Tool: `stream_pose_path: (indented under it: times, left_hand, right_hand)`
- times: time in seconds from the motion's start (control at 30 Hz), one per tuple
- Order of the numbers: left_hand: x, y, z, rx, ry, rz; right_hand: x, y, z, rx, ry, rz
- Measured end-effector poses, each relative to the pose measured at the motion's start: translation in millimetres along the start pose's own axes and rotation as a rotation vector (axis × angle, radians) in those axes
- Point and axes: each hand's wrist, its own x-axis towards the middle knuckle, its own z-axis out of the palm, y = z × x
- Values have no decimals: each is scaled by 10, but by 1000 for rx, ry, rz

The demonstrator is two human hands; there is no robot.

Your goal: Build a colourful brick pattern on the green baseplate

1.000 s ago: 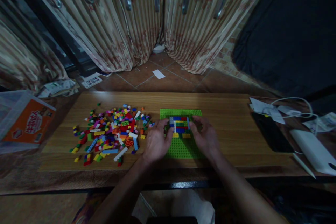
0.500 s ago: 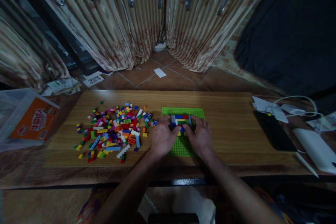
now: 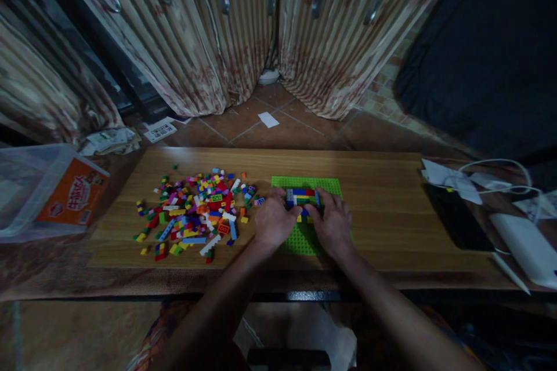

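A low build of toy bricks [image 3: 303,192] in blue, red, white, green and yellow sits on a green studded baseplate [image 3: 301,245]. My left hand [image 3: 275,221] grips its left side, fingers curled at the far corner and thumb at the near edge. On the opposite side, my right hand [image 3: 334,224] holds the build the same way. Both hands partly cover the baseplate and the ends of the build. Left of my left hand lies a wide heap of loose toy bricks [image 3: 198,211] in many colours.
A wooden board [image 3: 387,208] lies under everything. At far left stands a clear plastic box [image 3: 26,185] with an orange label. On the right are a black tablet-like slab [image 3: 456,217], a white device [image 3: 524,249], a white stylus-like stick [image 3: 510,272] and a looped cable [image 3: 500,161].
The camera view has shifted slightly, so the scene appears a little further right. Both hands stay on the brick build, with only small movements of the fingers and thumbs.
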Motion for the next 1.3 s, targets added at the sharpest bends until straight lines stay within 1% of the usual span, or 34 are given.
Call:
stream_pose_path:
  times: [0.1,0.2,0.27,0.33,0.43,0.53,0.63,0.7,0.8,0.9,0.97,1.07,1.23,1.3]
  left_hand:
    - [-39,-4,1,28,22,31]
    - [-64,-23,-8,50,16,54]
    - [-57,-43,-25,45,7,71]
    - [-27,-69,-49,5,6,84]
    - [39,-114,-104,-88,10,126]
    - [98,-165,-201,-184,4,222]
    - [163,-256,-375,-281,-1,315]
    - [219,-361,-539,-303,59,327]
    - [300,-574,-829,-262,196,257]
    - [339,-780,-1085,-165,255,191]
    - [342,-882,-1196,-139,278,163]
    - [331,-968,-1269,-116,286,164]
    - [286,-978,-1281,67,162,268]
    - [272,-969,-1290,133,162,275]
  right_hand:
    - [-15,18,10,22,14,-32]
    - [8,63,-7,93,8,-10]
    - [56,117,-43,226,5,53]
    - [126,183,-94,404,8,146]
    - [228,254,-171,614,59,281]
    - [277,241,-215,704,106,333]
    - [265,178,-217,760,91,343]
    - [237,142,-206,776,64,347]
    - [192,117,-193,764,36,331]
    - [165,113,-191,744,30,307]
    - [158,111,-190,720,18,299]
    - [157,103,-180,703,-5,298]
    - [148,76,-153,683,-41,336]
    - [144,66,-152,684,-47,331]
